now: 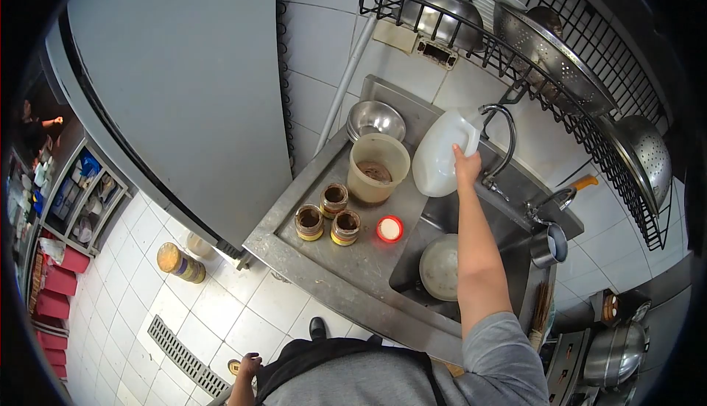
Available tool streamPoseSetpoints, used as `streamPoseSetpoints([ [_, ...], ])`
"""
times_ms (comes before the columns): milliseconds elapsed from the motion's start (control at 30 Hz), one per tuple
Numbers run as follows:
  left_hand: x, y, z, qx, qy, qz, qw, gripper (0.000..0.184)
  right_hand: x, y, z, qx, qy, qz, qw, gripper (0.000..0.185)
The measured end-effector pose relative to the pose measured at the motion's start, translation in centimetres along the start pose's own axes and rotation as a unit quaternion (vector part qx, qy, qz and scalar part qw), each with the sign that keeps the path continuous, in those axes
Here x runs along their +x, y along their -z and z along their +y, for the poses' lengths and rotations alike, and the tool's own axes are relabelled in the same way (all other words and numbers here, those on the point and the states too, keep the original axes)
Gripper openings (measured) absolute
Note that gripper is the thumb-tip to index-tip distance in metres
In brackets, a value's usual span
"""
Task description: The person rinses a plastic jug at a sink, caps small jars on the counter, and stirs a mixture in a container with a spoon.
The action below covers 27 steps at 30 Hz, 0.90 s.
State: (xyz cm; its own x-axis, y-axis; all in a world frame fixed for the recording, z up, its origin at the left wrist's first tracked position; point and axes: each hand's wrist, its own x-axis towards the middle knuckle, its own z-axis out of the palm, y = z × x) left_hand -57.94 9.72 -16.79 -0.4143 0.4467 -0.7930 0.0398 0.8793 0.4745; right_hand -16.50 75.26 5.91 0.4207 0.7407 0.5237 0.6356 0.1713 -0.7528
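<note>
My right hand [466, 164] is closed on the handle of a white plastic jug [437, 157], whose mouth is at the curved faucet [508, 130] over the sink. Low at my side, my left hand [250, 364] has its fingers curled beside a small round yellowish thing [234, 367]; whether it holds that is unclear. Left of the jug, a cloudy plastic tub [378, 170] with brown residue stands on the steel drainboard. Near it are three open jars [333, 199] with dark insides and a red-rimmed lid [389, 229]. A pale round container [441, 267] lies in the sink.
A steel bowl [376, 120] sits behind the tub. Overhead hangs a black wire rack [515, 64] with plates and colanders. A large grey appliance [177, 97] stands left. On the tiled floor are a yellow-lidded jar [180, 262] and a drain grate [188, 356]. Another person [33, 130] appears far left.
</note>
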Motion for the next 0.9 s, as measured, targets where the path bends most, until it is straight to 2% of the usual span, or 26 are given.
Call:
streamPoseSetpoints([
  [167, 1.0, -0.2, -0.2, -0.027, 0.003, 0.001, 1.0, 0.041, 0.1, -0.1, 0.2, 0.001, -0.002, -0.003, 1.0, 0.045],
  [267, 1.0, 0.0, -0.2, 0.031, -0.006, -0.005, 0.999, 0.041, 0.2, -0.2, 0.5, -0.003, -0.002, -0.003, 1.0, 0.045],
  [367, 1.0, 0.1, -0.8, 0.023, -0.009, -0.004, 1.0, 0.041, 0.2, -0.3, 0.5, -0.002, 0.005, 0.006, 1.0, 0.045],
  [467, 1.9, 0.2, -1.9, 0.106, -0.016, 0.002, 0.994, 0.04, 0.0, -0.1, 0.2, -0.014, 0.004, 0.007, 1.0, 0.044],
  [900, 2.2, 0.2, -0.9, -0.005, 0.007, -0.002, 1.0, 0.04, 0.0, -0.1, 0.1, -0.001, 0.01, 0.008, 1.0, 0.043],
])
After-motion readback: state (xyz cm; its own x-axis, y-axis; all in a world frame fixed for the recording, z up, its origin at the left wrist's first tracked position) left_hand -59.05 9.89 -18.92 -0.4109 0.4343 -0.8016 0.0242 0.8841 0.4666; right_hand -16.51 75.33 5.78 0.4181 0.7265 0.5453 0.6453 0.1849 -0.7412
